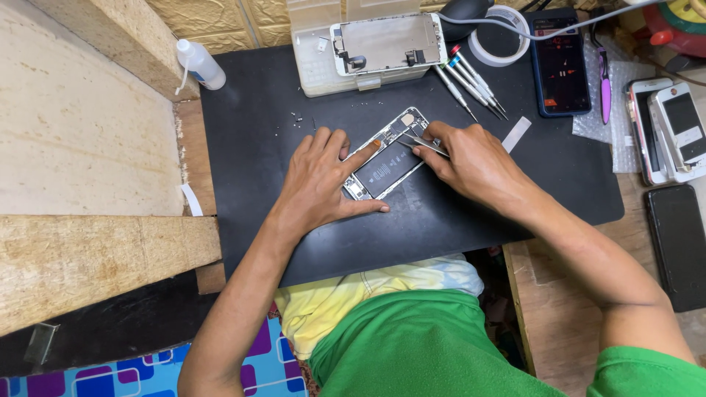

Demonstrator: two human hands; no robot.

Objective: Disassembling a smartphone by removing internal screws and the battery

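An opened phone body (pixel 385 156) with its black battery showing lies tilted on the black work mat (pixel 257 103). My left hand (pixel 321 179) rests flat over the phone's lower left side, index finger stretched along its edge. My right hand (pixel 471 158) pinches metal tweezers (pixel 421 142) whose tips reach into the phone's upper part. The detached screen panel (pixel 387 41) sits face down on a clear plastic parts box (pixel 315 66) at the back.
Several small screwdrivers (pixel 471 87) lie right of the box, near a tape roll (pixel 501 35) and a dark phone (pixel 562 65). A white squeeze bottle (pixel 198 65) stands back left. More phones (pixel 673 132) lie on the wooden bench at right. Tiny screws (pixel 296 117) dot the mat.
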